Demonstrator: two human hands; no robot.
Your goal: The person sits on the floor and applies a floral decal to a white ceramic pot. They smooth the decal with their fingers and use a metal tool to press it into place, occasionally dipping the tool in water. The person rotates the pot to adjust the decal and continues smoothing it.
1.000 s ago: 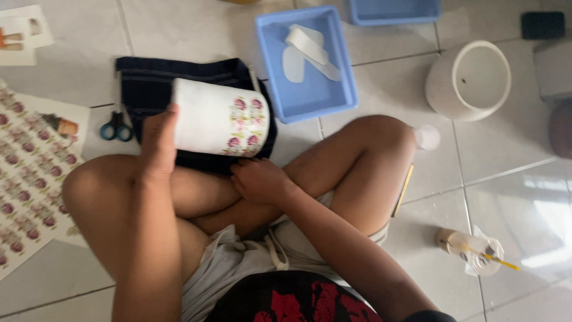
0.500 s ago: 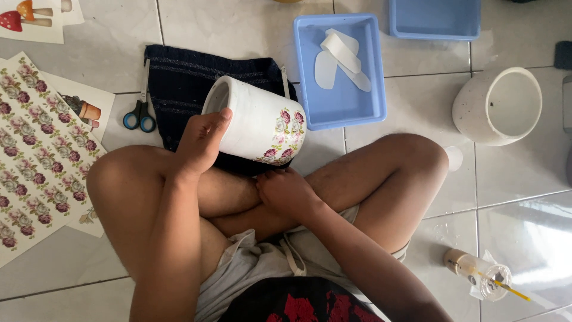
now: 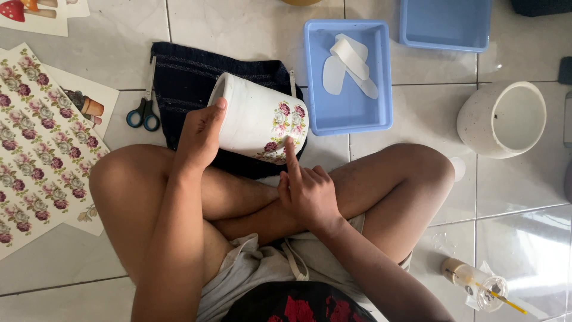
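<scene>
The left hand [image 3: 199, 134] clasps the pot [image 3: 256, 119] by its open rim, thumb over the lip and fingers curled against the wall, holding it tipped on its side above the knees. The right hand [image 3: 307, 191] is mostly folded, with only the forefinger out and its tip pressing on the decal [image 3: 285, 128] of roses near the pot's base.

The hold looks light: a glazed, smooth wall gripped at one end could roll or slip down onto the tiles and chip. The decal seems thin and possibly wet, so a hard or sideways push of the fingertip could wrinkle, tear or shift it.

The pot is white, round and slightly tapered. Under it lies a dark, ribbed cloth [image 3: 185, 80], soft and folded. Left of that are scissors [image 3: 143, 110] with blue handles, and further left a flat sheet [image 3: 36, 143] printed with rows of roses. To the far right of the pot sits a shallow blue plastic tray [image 3: 316, 77] holding pale paper strips [image 3: 348, 62]; right of it stands a second, plain white pot [image 3: 476, 119].
</scene>
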